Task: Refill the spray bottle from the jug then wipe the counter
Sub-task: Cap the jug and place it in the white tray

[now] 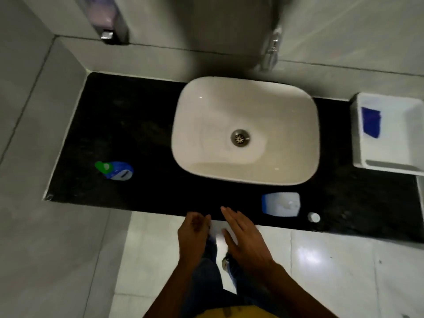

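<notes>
Your left hand (195, 228): it hangs over the near edge of the bench, fingers (202, 220) curled loosely inward, nothing in them.
Your right hand (243, 237): just beside the left one, flat and spread, fingers (229, 213) pointing toward the far left with their tips over the bench edge; released, touching nothing you can see.
Bench (137, 125): a black stone top running left to right, set against grey tiled walls on the far and left sides.
Basin (245, 129): a white rounded vessel sitting on the bench, right of centre, with a metal drain (240, 138) in its bottom.
Spray bottle (115, 170): blue and white with a green top, at the near left of the bench, well apart from both your hands. The view is too blurred to tell whether it stands or lies.
Jug (281, 204): a pale translucent container with a blue band on its left side, at the near edge of the bench, just right of your right hand and near the basin's front rim.
Cap (313, 217): a small white round piece on the bench, just right of the jug.
White box (387, 134): at the far right end of the bench, with a blue patch on it.
Soap dispenser (107, 17): on the far wall, upper left, blurred.
Floor (321, 260): glossy pale tiles below your hands.
</notes>
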The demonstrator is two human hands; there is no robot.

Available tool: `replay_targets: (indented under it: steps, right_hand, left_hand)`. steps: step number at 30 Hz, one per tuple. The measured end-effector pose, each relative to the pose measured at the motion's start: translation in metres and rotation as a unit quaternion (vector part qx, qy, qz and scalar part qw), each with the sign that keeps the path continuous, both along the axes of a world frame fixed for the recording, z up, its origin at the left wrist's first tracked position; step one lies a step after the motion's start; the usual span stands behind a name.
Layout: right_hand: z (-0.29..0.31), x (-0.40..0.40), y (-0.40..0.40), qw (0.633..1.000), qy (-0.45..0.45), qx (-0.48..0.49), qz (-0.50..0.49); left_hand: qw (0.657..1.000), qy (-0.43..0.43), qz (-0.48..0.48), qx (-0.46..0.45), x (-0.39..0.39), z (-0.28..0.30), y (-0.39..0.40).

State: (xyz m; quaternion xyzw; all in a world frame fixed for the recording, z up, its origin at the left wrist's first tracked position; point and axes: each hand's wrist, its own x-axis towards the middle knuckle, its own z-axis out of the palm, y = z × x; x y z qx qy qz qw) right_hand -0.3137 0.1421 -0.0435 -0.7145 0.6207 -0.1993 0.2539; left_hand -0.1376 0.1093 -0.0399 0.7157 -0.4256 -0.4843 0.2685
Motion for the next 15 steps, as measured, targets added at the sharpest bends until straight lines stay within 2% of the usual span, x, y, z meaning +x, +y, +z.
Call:
replay_targets:
  steps: [4, 9, 12, 15]
  right_hand:
    - [-0.006, -0.058, 0.055, 0.998, 0.033, 0.015, -0.045]
    - [-0.012, -0.136, 0.092, 0.973, 0.074, 0.026, -0.219]
    - [-0.021, -0.169, 0.079, 0.955, 0.058, 0.073, -0.283]
    - [-0.033, -0.188, 0.063, 0.953, 0.039, 0.117, -0.278]
  left_hand:
    - [0.997, 0.008, -0.068, -0.034, -0.047, 0.004, -0.003]
    - [0.974, 0.021, -0.216, -0.073, -0.124, 0.014, -0.001]
    - [0.969, 0.023, -0.224, -0.102, -0.158, 0.018, -0.007]
    - [0.976, 0.012, -0.189, -0.109, -0.177, 0.021, -0.012]
